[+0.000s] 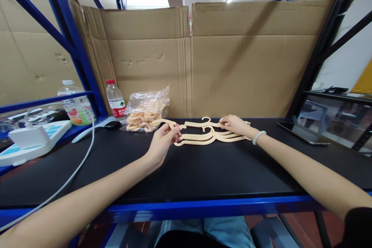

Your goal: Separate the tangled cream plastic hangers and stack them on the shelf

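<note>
Several cream plastic hangers (200,138) lie overlapping on the black tabletop, hooks pointing toward the cardboard. Behind them lies another cream hanger (195,124). My left hand (164,141) pinches a cream hanger piece (164,121) at the left end of the group. My right hand (233,124) is closed over the right arm of the rear hanger, its fingertips partly hidden. A clear plastic bag (148,110) with cream pieces in it stands behind my left hand.
Upright cardboard (247,66) closes off the table's back. At left are a red-capped bottle (115,100), a larger bottle (77,104), a white power strip (37,143) and its cable. A phone (302,133) lies at right.
</note>
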`<state>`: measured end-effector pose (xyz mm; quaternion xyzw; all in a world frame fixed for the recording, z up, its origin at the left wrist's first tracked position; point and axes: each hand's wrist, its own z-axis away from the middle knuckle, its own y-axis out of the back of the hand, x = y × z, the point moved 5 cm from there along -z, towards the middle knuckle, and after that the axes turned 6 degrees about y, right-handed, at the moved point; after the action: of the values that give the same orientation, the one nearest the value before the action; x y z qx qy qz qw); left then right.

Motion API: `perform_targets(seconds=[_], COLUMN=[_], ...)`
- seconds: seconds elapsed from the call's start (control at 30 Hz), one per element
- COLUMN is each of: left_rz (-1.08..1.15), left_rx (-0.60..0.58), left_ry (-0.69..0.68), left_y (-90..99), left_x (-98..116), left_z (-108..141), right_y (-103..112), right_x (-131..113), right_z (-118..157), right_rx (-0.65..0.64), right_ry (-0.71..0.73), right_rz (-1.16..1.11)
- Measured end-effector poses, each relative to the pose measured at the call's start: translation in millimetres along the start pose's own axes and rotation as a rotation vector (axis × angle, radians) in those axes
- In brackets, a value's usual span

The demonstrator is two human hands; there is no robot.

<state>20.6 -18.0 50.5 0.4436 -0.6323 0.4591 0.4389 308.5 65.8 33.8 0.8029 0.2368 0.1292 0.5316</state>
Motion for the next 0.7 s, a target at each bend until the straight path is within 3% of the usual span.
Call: perform_targets(seconds=[0.37,0.7], left_rz=[0.003,-0.043], left_rx=[0.006,0.018], left_ry=[-0.001,0.031], left_y=[9.7,12.2], left_x=[-2.4,-1.7], left_z=[-10.1,-11.8], right_y=[-15.0,1.1], right_x=[4.8,1.2], right_z=[-8.5,-5.7], right_rx=[0.032,0.141], right_ry=[-0.010,-0.003], right_rz=[-0.015,0.047])
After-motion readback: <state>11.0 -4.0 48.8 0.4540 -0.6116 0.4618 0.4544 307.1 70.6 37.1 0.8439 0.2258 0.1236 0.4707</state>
